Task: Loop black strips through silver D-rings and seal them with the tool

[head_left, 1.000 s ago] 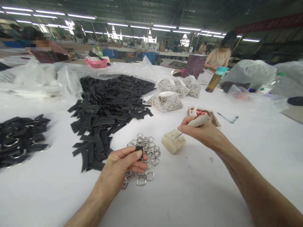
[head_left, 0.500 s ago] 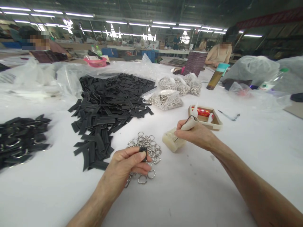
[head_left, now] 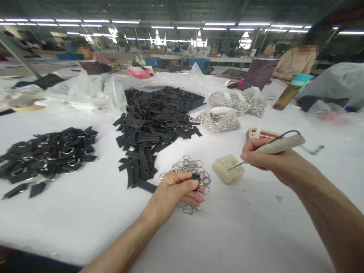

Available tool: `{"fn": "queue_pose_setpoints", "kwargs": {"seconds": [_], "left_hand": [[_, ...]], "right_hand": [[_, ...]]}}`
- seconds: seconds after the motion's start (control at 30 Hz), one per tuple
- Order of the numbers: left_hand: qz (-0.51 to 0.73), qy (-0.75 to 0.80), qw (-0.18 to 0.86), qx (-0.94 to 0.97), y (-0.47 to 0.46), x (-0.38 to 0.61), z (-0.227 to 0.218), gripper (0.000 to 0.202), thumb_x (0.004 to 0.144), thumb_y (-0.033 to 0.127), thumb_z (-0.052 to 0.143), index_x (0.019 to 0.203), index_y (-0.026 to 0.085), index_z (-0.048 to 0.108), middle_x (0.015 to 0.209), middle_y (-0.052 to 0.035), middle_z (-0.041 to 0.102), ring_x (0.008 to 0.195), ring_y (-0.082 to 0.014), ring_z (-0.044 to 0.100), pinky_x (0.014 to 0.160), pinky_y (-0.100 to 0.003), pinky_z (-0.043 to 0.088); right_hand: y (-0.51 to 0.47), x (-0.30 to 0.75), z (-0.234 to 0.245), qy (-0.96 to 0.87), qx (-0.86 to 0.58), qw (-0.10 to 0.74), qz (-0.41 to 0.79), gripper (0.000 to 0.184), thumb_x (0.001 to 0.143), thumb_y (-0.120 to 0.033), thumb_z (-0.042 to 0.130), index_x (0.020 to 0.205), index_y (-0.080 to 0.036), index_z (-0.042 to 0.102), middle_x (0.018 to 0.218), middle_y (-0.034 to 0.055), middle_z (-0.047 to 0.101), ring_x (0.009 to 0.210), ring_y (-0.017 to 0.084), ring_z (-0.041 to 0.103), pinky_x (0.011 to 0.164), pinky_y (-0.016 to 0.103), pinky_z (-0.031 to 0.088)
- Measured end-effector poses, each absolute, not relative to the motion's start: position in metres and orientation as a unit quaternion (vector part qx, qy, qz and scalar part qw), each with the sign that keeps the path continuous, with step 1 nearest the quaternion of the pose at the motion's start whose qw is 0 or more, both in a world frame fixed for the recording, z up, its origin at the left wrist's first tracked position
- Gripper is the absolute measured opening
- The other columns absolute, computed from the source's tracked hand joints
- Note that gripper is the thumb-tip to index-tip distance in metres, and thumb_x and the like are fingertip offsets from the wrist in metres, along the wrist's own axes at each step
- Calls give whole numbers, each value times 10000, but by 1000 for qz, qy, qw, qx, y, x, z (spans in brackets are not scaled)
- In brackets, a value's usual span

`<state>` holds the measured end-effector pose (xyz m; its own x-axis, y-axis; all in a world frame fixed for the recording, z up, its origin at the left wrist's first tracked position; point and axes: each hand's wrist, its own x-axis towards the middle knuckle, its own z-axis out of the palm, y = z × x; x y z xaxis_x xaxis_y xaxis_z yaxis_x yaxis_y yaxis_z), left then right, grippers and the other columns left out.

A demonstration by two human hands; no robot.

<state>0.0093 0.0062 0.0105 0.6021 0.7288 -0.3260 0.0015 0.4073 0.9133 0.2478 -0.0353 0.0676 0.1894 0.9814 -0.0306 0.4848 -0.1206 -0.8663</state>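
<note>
Between the thumb and fingers of my left hand is a small folded black strap piece. The hand sits over the front of a loose heap of silver D-rings. My right hand is closed around a tool with a pale, thick handle, a dark curved wire and a thin metal tip. That tip rests at or just above the top of a yellowish wax-like block; exact contact I cannot tell. Flat black strap pieces lie in a large pile beyond my left hand.
At left is a pile of black straps with rings. Clear bags of rings stand behind the block. A small box with a red item is partly hidden by my right hand. A bottle and people are farther back.
The view has swung left, so everything sits farther right. My right hand has drawn away from the block and the tool leans flatter. The left hand keeps its grip on the strap piece.
</note>
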Motion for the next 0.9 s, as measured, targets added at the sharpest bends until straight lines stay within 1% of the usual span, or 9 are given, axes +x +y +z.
{"fn": "queue_pose_setpoints", "kwargs": {"seconds": [0.1,0.2,0.37,0.53,0.77,0.9], "left_hand": [[230,374,745,503,5,9,9,187,757,270,598,730,96,662,670,-69,672,555,-150,636,564,-260,526],[217,374,738,518,4,9,9,204,768,283,582,752,95,661,618,-68,667,558,-157,639,582,-262,518],[208,367,743,519,3,11,11,177,744,261,597,750,93,656,615,-68,670,565,-160,642,569,-257,514],[202,371,741,522,2,13,16,163,721,245,604,746,93,656,606,-66,671,569,-158,640,574,-252,513],[184,355,746,532,0,12,21,146,722,234,594,728,106,664,600,-59,668,552,-142,630,560,-233,503],[182,348,748,535,0,12,18,144,729,230,588,723,109,666,615,-52,663,577,-156,639,562,-246,510]], "right_hand": [[-39,230,69,-523,-604,437,414,209,661,-339,631,574,-174,537,444,-52,372,437,67,277,406,232,155],[-42,211,69,-514,-578,455,442,191,668,-312,625,575,-172,534,459,-47,393,442,67,302,412,229,183],[-39,202,62,-514,-591,449,430,212,668,-347,632,592,-174,536,451,-48,403,438,73,319,410,228,205],[-36,204,55,-524,-595,430,432,207,677,-351,626,616,-173,539,476,-47,418,461,77,333,421,221,220],[-37,197,58,-552,-601,398,419,171,679,-307,596,604,-169,528,537,-32,439,523,91,352,462,224,260],[-36,196,57,-556,-598,392,423,173,681,-312,596,609,-172,525,536,-34,449,518,91,353,460,221,262]]}}
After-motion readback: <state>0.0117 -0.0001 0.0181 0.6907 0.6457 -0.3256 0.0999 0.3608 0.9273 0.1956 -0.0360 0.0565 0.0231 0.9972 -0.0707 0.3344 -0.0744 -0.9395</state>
